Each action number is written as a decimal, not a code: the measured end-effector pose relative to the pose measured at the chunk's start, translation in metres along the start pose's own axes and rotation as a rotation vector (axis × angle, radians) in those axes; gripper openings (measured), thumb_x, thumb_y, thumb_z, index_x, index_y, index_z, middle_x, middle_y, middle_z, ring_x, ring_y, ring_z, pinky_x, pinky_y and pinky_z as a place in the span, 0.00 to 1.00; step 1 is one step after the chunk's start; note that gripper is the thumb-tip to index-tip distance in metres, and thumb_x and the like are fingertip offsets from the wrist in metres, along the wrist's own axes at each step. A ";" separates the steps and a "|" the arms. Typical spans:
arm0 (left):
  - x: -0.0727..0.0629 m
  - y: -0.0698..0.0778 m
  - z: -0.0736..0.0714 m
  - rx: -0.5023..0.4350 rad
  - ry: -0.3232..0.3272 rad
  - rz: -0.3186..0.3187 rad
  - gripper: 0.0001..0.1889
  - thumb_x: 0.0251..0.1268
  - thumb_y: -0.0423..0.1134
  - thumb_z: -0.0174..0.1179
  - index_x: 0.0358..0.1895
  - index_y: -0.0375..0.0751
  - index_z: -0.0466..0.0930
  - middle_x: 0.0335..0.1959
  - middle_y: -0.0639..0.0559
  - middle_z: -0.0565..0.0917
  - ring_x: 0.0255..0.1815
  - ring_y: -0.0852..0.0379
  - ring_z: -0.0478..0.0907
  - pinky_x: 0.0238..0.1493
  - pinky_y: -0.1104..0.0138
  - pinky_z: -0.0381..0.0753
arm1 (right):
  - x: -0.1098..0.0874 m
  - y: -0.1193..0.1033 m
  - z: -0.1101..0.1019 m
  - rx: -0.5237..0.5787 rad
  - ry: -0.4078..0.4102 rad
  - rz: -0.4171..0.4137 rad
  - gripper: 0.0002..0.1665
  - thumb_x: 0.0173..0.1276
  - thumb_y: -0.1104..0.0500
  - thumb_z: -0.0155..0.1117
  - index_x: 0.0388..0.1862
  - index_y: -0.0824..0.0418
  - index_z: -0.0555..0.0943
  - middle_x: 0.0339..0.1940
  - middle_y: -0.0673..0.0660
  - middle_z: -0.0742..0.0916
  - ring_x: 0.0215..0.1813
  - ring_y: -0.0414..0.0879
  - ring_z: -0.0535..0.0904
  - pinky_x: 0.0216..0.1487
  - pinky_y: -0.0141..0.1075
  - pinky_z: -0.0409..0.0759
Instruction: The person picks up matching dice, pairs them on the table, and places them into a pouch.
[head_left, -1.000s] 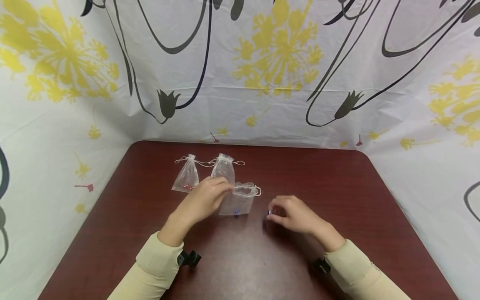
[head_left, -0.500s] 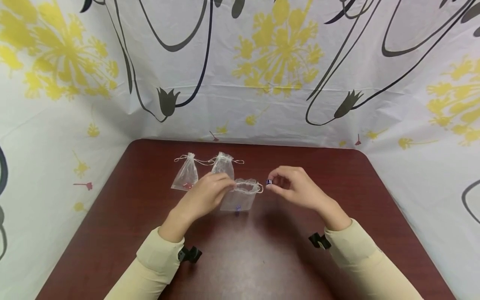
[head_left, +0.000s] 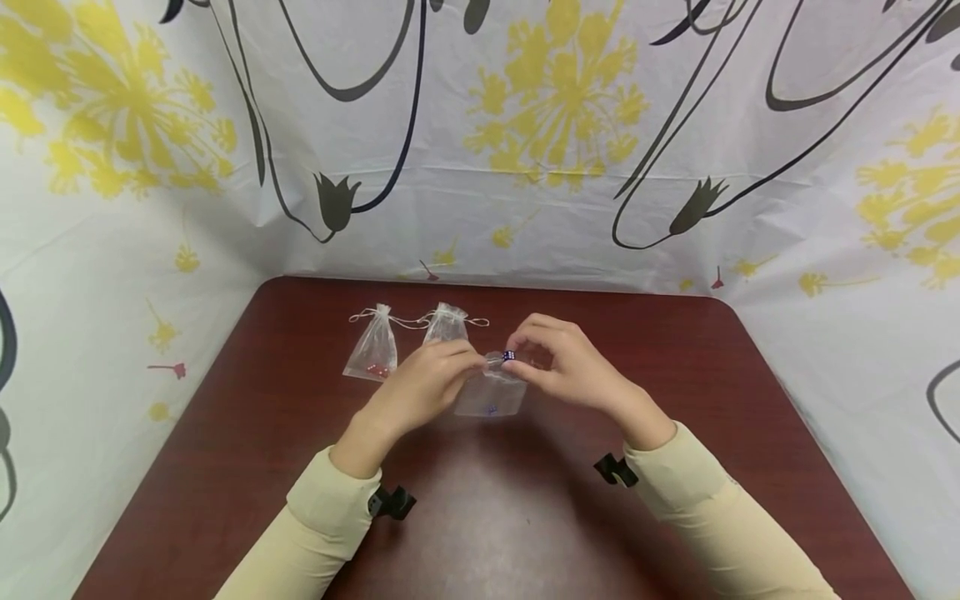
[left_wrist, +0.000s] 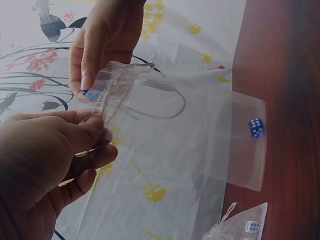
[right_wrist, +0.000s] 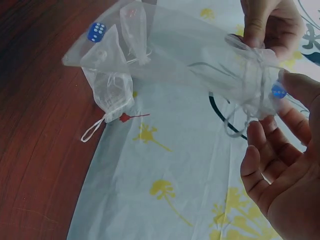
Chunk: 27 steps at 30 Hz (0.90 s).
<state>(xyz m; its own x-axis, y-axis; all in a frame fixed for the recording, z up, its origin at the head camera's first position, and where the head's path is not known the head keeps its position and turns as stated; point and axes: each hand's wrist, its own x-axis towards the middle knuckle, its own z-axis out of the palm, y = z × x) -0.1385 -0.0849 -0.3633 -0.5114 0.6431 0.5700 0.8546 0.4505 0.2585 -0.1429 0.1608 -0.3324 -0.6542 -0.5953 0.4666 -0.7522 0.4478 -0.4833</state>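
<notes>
My left hand (head_left: pixel 423 379) pinches the rim of a sheer white drawstring bag (head_left: pixel 480 396) and holds it up by its mouth. A blue die (left_wrist: pixel 256 128) with white dots lies at the bottom of that bag. Between thumb and finger, my right hand (head_left: pixel 573 367) pinches a second blue die (head_left: pixel 509 356) right at the bag's mouth. In the right wrist view this held blue die (right_wrist: pixel 279 90) shows at the gathered rim, partly behind the sheer cloth. The drawstring (left_wrist: pixel 182 107) hangs in a loose loop beside the bag.
Two tied sheer bags lie farther back on the dark red table (head_left: pixel 675 350). The left bag (head_left: pixel 372 350) contains red dice; the other bag (head_left: pixel 446 323) is partly hidden by my left hand, and a white die (left_wrist: pixel 252 226) shows in it. A patterned cloth (head_left: pixel 420 225) hangs behind.
My right hand has lifted the blue die from near the table and carried it leftward to the bag's mouth. The left hand has shifted slightly right with the bag.
</notes>
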 end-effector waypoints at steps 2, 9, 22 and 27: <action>0.000 0.001 0.000 -0.004 0.008 -0.003 0.09 0.65 0.25 0.64 0.44 0.38 0.88 0.38 0.53 0.86 0.39 0.56 0.83 0.48 0.65 0.83 | 0.000 0.000 0.001 0.001 -0.001 0.003 0.08 0.63 0.61 0.76 0.38 0.57 0.84 0.37 0.51 0.84 0.30 0.43 0.77 0.28 0.41 0.79; -0.002 0.001 0.001 -0.010 0.061 0.016 0.10 0.62 0.23 0.66 0.44 0.37 0.88 0.39 0.52 0.85 0.40 0.56 0.83 0.48 0.67 0.83 | -0.006 0.006 0.002 -0.006 0.022 -0.020 0.13 0.62 0.58 0.77 0.43 0.59 0.85 0.42 0.48 0.86 0.43 0.41 0.81 0.45 0.38 0.81; -0.004 -0.002 -0.003 -0.018 0.152 0.027 0.11 0.62 0.24 0.67 0.47 0.35 0.87 0.41 0.48 0.87 0.41 0.54 0.85 0.48 0.66 0.85 | -0.017 0.014 0.002 -0.002 -0.030 0.023 0.10 0.64 0.62 0.75 0.42 0.64 0.88 0.24 0.46 0.85 0.20 0.33 0.70 0.21 0.29 0.71; -0.006 -0.004 -0.004 0.015 0.260 0.001 0.18 0.58 0.26 0.71 0.54 0.33 0.85 0.42 0.45 0.90 0.41 0.51 0.89 0.44 0.63 0.87 | -0.020 0.018 -0.001 -0.023 0.046 -0.011 0.05 0.61 0.68 0.75 0.37 0.65 0.89 0.23 0.49 0.87 0.20 0.32 0.75 0.22 0.26 0.75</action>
<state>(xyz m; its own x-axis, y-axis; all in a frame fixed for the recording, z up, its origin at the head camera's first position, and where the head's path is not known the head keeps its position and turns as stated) -0.1382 -0.0927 -0.3643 -0.4684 0.4636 0.7521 0.8526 0.4604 0.2471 -0.1433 0.1811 -0.3500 -0.6482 -0.5690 0.5060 -0.7608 0.4566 -0.4613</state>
